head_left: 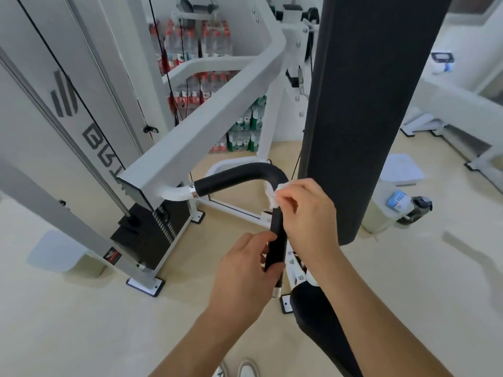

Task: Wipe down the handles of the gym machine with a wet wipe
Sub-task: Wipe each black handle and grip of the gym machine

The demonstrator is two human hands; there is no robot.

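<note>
A black padded handle (239, 174) curves out of the white machine arm (206, 115), bends, and runs down toward me. My right hand (304, 210) pinches a white wet wipe (273, 195) against the handle just below the bend. My left hand (245, 265) grips the lower straight part of the handle near its chrome end cap (277, 292).
A tall black back pad (362, 104) stands right of the handle, with a black seat (313, 308) below it. The weight stack (152, 235) and white frame are at left. Bottled water packs (206, 50) line the back wall. A wipe pack (396, 201) lies at right.
</note>
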